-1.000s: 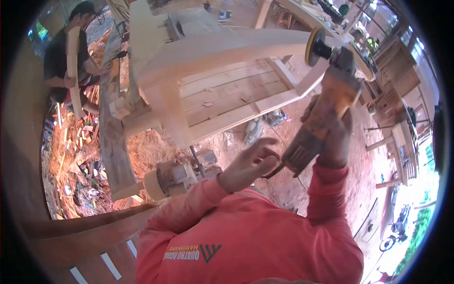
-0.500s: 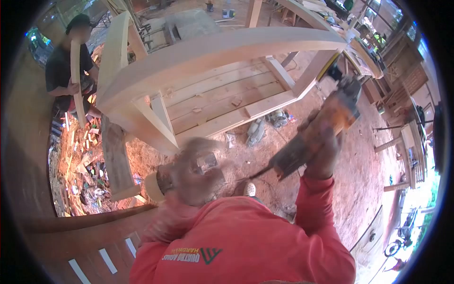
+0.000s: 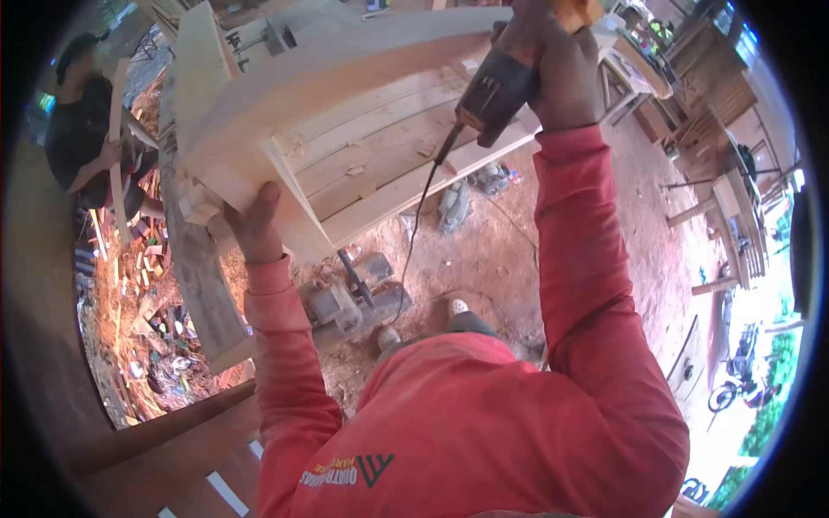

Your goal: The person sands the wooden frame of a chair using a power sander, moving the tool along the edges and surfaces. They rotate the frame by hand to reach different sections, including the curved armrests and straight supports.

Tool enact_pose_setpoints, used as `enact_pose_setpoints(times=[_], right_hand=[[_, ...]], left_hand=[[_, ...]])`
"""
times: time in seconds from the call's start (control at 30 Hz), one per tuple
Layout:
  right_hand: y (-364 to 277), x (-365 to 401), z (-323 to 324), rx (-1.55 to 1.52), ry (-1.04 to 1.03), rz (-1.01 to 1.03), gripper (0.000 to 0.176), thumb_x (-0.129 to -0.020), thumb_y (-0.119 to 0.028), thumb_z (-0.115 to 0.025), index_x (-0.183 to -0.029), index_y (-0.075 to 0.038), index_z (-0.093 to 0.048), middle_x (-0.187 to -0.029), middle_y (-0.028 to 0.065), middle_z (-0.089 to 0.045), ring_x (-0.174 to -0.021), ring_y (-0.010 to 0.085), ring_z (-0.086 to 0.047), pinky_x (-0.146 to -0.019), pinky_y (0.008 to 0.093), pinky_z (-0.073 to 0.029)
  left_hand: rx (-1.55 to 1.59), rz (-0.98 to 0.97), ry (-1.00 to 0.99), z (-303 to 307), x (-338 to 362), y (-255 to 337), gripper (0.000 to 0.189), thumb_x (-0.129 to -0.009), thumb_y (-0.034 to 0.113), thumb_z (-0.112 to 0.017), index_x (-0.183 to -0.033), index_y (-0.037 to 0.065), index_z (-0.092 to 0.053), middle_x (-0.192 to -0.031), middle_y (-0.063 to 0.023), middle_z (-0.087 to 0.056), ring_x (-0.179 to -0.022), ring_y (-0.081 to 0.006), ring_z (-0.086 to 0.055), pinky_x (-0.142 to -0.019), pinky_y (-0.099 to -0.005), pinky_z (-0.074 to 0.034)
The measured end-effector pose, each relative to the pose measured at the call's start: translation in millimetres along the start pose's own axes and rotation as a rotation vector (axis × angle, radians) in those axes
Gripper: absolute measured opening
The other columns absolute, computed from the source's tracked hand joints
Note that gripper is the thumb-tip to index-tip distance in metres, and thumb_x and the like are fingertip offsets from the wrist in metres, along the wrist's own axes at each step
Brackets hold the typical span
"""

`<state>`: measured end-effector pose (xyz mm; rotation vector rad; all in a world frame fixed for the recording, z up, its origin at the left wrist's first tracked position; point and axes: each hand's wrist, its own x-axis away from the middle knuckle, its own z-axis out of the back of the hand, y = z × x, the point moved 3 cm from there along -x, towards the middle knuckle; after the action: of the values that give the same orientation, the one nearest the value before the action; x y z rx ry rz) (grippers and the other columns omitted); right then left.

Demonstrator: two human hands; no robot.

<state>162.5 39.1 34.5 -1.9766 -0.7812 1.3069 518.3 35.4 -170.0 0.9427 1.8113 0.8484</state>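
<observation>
My right hand [image 3: 566,82] is closed round the body of an orange and black angle grinder [image 3: 499,91], held over the far right end of a curved wooden rail [image 3: 345,65]. The grinder's head runs out of view at the top, so its disc is hidden. A dark power cord [image 3: 418,220] hangs from its rear end. My left hand [image 3: 257,226] grips the near left corner of the pale wooden frame [image 3: 298,207], its thumb lying on the wood and its other fingers mostly hidden. Slats with scattered shavings [image 3: 356,170] fill the middle of the frame.
At left, another person [image 3: 82,138] holds a long wood strip [image 3: 117,155]. Wood scraps [image 3: 142,302] cover the ground there, beside a rough plank [image 3: 203,285]. A machine [image 3: 345,302] stands under the frame's near side. Power tools [image 3: 458,205] lie on the dirt floor.
My left hand, blurred and apart from the wood before, now grips the frame's corner. My right hand has carried the grinder up and away over the rail. The view has shifted.
</observation>
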Motion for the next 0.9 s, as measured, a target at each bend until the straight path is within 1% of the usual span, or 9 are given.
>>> enact_pose_setpoints(times=[0.1, 0.23, 0.4, 0.5, 0.53, 0.67, 0.73, 0.8, 0.9], right_hand=[[22.0, -15.2, 16.7, 0.098, -0.044, -0.021, 0.038, -0.097, -0.015, -0.065, -0.13, 0.004, -0.057, -0.111, 0.0189, -0.073, -0.082, 0.0216, -0.071, -0.072, 0.0344, -0.06], [19.6, -20.0, 23.7, -0.029, -0.043, -0.094, 0.042, -0.101, -0.017, -0.058, -0.136, 0.004, -0.051, -0.118, 0.0227, -0.07, -0.083, 0.0248, -0.071, -0.073, 0.0375, -0.062], [22.6, -25.3, 38.5, -0.2, -0.105, -0.113, 0.047, -0.098, -0.017, -0.061, -0.138, 0.003, -0.048, -0.121, 0.0234, -0.066, -0.084, 0.0245, -0.071, -0.072, 0.0371, -0.061], [30.0, -25.3, 47.5, -0.248, -0.102, -0.073, 0.052, -0.095, -0.018, -0.061, -0.139, 0.004, -0.045, -0.123, 0.0242, -0.064, -0.085, 0.0249, -0.071, -0.072, 0.0374, -0.061], [31.7, -24.4, 50.9, -0.256, -0.085, -0.069, 0.054, -0.093, -0.018, -0.061, -0.14, 0.005, -0.044, -0.123, 0.0245, -0.063, -0.085, 0.0251, -0.07, -0.072, 0.0376, -0.061], [31.5, -31.7, 62.9, -0.238, -0.146, -0.109, 0.069, -0.091, -0.032, -0.068, -0.144, 0.001, -0.041, -0.12, 0.0234, -0.061, -0.088, 0.0234, -0.069, -0.075, 0.0395, -0.061], [32.7, -35.3, 69.0, -0.222, -0.157, -0.126, 0.072, -0.09, -0.035, -0.071, -0.144, 0.002, -0.04, -0.117, 0.0212, -0.061, -0.088, 0.0231, -0.068, -0.075, 0.04, -0.061], [36.6, -38.9, 78.1, -0.257, -0.153, -0.114, 0.068, -0.088, -0.029, -0.071, -0.14, 0.004, -0.041, -0.114, 0.0218, -0.062, -0.085, 0.0254, -0.069, -0.072, 0.0409, -0.061], [38.5, -46.0, 92.0, -0.311, -0.164, -0.113, 0.068, -0.087, -0.027, -0.071, -0.139, 0.004, -0.041, -0.115, 0.0223, -0.062, -0.086, 0.0268, -0.07, -0.071, 0.0419, -0.061]], left_hand=[[-0.013, -0.032, -0.038, -6.0, -1.4, 9.7, 0.072, -0.08, 0.019, -0.083, -0.141, -0.004, -0.05, -0.125, -0.0094, -0.063, -0.111, -0.0208, -0.062, -0.097, -0.0359, -0.051], [-0.027, -0.033, 0.008, 2.7, 5.1, -4.5, 0.082, -0.079, 0.024, -0.086, -0.146, 0.0, -0.046, -0.132, -0.0102, -0.06, -0.116, -0.0239, -0.061, -0.099, -0.0379, -0.051], [-0.032, -0.033, 0.156, 24.1, 39.4, -34.5, 0.09, -0.078, 0.019, -0.084, -0.153, 0.004, -0.037, -0.137, -0.0114, -0.056, -0.122, -0.0266, -0.058, -0.102, -0.0427, -0.051], [0.042, -0.12, 0.257, -8.4, 59.9, -5.9, 0.091, -0.072, 0.015, -0.087, -0.149, 0.002, -0.041, -0.133, -0.01, -0.058, -0.115, -0.0245, -0.061, -0.1, -0.0415, -0.052], [0.001, -0.11, 0.268, -9.1, 69.6, -4.6, 0.094, -0.072, 0.017, -0.088, -0.15, 0.002, -0.039, -0.136, -0.01, -0.056, -0.118, -0.0247, -0.059, -0.102, -0.0419, -0.051], [-0.169, 0.016, 0.289, -7.9, 104.8, -2.8, 0.1, -0.071, 0.023, -0.09, -0.152, 0.002, -0.035, -0.14, -0.0097, -0.053, -0.125, -0.0252, -0.055, -0.106, -0.0427, -0.048], [-0.204, 0.0, 0.319, -18.8, 114.0, 1.4, 0.097, -0.071, 0.026, -0.09, -0.149, 0.002, -0.039, -0.136, -0.0094, -0.056, -0.121, -0.0245, -0.057, -0.103, -0.0418, -0.049], [-0.19, -0.134, 0.374, -37.6, 125.6, 2.5, 0.091, -0.071, 0.029, -0.091, -0.144, 0.001, -0.046, -0.13, -0.0089, -0.06, -0.114, -0.0231, -0.061, -0.098, -0.0398, -0.052], [-0.352, -0.213, 0.418, -47.2, 144.4, -3.7, 0.078, -0.072, 0.034, -0.09, -0.133, 0.0, -0.057, -0.115, -0.0084, -0.067, -0.101, -0.0208, -0.065, -0.09, -0.0374, -0.055]])
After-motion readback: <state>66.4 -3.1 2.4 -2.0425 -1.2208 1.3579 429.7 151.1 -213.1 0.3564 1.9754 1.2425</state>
